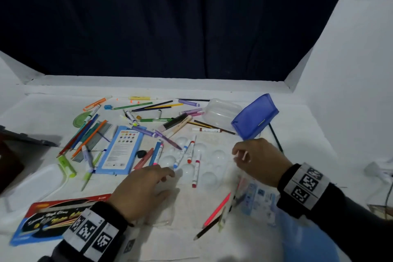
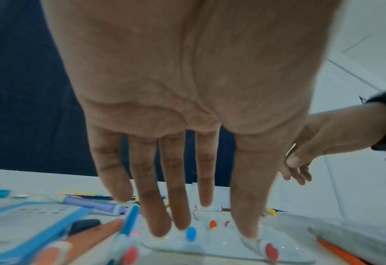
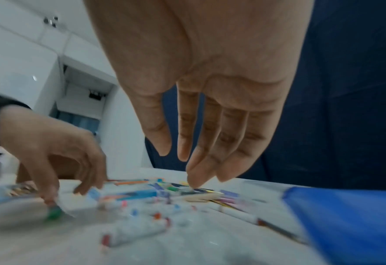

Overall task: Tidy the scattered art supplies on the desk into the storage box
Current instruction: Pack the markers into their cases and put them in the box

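Note:
Markers (image 1: 192, 151) and coloured pencils (image 1: 85, 134) lie scattered over the white desk. A clear plastic box (image 1: 221, 112) lies at the back right with a blue lid (image 1: 255, 116) propped beside it. My left hand (image 1: 168, 176) reaches forward, palm down. Its straight fingers (image 2: 160, 229) hang just above white markers with blue and red caps (image 2: 190, 233) on a clear domed tray (image 1: 209, 176). My right hand (image 1: 237, 154) hovers above the desk in front of the blue lid. Its fingers (image 3: 198, 177) are relaxed and hold nothing.
A blue pencil packet (image 1: 122, 149) lies left of centre, and a red-and-blue pack (image 1: 61, 215) under my left wrist. Another clear container (image 1: 36, 187) sits at the left edge. A pink pencil (image 1: 217, 209) and a printed packet (image 1: 257, 198) lie below my right hand.

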The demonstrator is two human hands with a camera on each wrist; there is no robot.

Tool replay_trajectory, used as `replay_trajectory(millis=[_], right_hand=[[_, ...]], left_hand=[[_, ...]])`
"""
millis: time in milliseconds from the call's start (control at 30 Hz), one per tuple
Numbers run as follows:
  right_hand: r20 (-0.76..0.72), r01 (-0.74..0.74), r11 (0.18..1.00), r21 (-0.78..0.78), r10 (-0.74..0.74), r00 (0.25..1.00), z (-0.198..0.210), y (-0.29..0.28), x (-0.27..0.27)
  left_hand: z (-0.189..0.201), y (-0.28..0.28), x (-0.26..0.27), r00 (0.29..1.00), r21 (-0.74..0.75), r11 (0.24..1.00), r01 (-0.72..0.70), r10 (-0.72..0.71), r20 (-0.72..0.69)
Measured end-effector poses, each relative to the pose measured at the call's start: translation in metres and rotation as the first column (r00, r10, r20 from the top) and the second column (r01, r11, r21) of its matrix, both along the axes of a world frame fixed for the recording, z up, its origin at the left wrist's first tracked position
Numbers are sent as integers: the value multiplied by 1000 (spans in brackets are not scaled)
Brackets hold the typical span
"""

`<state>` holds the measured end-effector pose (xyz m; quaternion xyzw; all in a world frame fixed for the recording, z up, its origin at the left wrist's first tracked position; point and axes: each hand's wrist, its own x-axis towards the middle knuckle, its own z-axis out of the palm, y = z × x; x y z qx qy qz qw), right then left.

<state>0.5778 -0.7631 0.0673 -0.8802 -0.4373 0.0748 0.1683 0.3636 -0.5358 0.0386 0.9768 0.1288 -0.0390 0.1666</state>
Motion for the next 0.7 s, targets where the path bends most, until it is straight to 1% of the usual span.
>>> replay_trajectory(millis=[100,167,233,300,367,467,600,700], right_hand=[[37,70,996,-62,-68,997,-15,-21,55],[44,68,987,-144,-62,997,-24,-28,87],[35,43,979,-197,-36,999,-30,-29,109],[20,10,970,-242,-6,1000,-36,-26,125],[24,-23,954,-297,32,999,-41,-20,134],[69,-67,938,-341,96,993,-46,-11,142],[109,-72,919,-387,123,986,-47,2,145],[121,-99,889,-447,169,978,-47,9,144]], left_hand=[[-10,-19,23,996,-60,995,75,-71,59],[-13,-28,35,994,-101,991,83,-76,73],[-15,-34,45,996,-114,990,79,-75,44],[-19,-37,53,999,-130,991,44,-44,0],[-23,-35,58,999,-136,991,4,-9,-36],[-29,-31,60,998,-186,982,-37,27,-57],[-26,-29,61,993,-200,976,-81,62,-102],[-25,-27,63,993,-245,965,-97,77,-89]])
